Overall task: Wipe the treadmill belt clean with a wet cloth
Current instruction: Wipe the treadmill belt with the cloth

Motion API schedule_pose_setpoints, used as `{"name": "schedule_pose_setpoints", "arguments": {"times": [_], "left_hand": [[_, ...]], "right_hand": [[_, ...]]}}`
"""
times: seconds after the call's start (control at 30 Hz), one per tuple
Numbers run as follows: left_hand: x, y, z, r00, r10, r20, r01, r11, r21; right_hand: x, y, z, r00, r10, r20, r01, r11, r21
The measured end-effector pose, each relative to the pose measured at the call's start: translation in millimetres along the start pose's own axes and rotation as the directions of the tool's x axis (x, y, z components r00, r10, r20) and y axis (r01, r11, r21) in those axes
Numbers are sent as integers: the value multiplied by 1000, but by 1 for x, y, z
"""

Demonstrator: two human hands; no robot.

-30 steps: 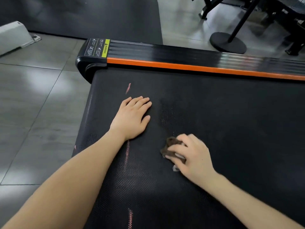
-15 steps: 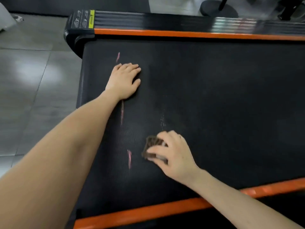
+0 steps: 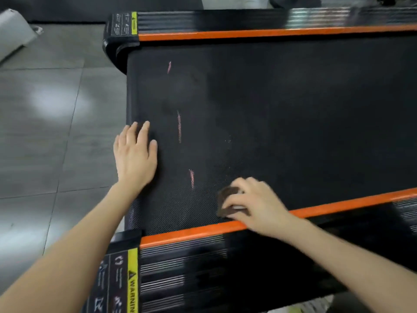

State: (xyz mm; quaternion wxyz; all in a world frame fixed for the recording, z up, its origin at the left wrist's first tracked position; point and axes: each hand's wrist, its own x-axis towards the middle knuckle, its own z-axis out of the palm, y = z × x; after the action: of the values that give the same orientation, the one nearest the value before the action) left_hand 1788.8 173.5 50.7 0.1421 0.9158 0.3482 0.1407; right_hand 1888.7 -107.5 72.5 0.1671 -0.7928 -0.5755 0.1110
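Right hand [image 3: 255, 204] grips cloth [image 3: 226, 196] at belt's [image 3: 282, 120] 6 o'clock edge, left hand [image 3: 135, 157] flat, fingers relaxed, at 9; cloth may ride onto rail [image 3: 191, 233], leaving pink streaks [image 3: 179, 126] unwiped.

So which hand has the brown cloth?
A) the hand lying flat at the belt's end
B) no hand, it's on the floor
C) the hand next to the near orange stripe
C: the right hand curls round the brown cloth on the belt beside the near orange stripe, while the left hand lies flat and holds nothing.
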Motion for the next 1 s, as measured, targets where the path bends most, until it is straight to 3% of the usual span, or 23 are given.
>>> {"name": "schedule_pose_setpoints", "arguments": {"times": [0.13,0.2,0.3,0.37,0.43,0.53,0.6,0.7,0.8,0.9,1.0], "left_hand": [[-12,0,-7,997,-72,-8,72,997,-35],[-17,4,-7,997,-74,-6,74,997,-32],[-34,13,-5,999,-41,-6,41,999,3],[-49,15,-2,1000,0,-1,0,999,46],[-62,11,-1,1000,-2,1,2,996,94],[-69,4,2,993,-117,16,114,983,146],[-67,2,5,982,-181,56,172,976,130],[-63,2,11,973,-205,107,195,976,98],[-65,0,12,975,-200,98,193,978,79],[-64,-1,13,975,-207,86,201,977,73],[-64,1,12,976,-203,83,198,978,69]], "right_hand": [[-28,45,-20,981,173,-86,-174,985,-2],[-12,27,-11,988,121,-96,-121,993,6],[32,-17,19,993,-99,-60,100,995,5],[64,-26,24,983,-175,-52,172,984,-46],[96,-22,25,983,-132,-126,119,988,-103],[130,-18,21,959,95,-268,-110,993,-40],[115,-22,27,964,81,-252,-81,997,8],[55,-26,30,986,-87,-139,91,995,26],[55,-19,25,989,-119,-91,116,993,-28],[101,-19,25,983,-14,-184,-6,994,-105],[108,-25,26,962,105,-254,-122,991,-54]]}}
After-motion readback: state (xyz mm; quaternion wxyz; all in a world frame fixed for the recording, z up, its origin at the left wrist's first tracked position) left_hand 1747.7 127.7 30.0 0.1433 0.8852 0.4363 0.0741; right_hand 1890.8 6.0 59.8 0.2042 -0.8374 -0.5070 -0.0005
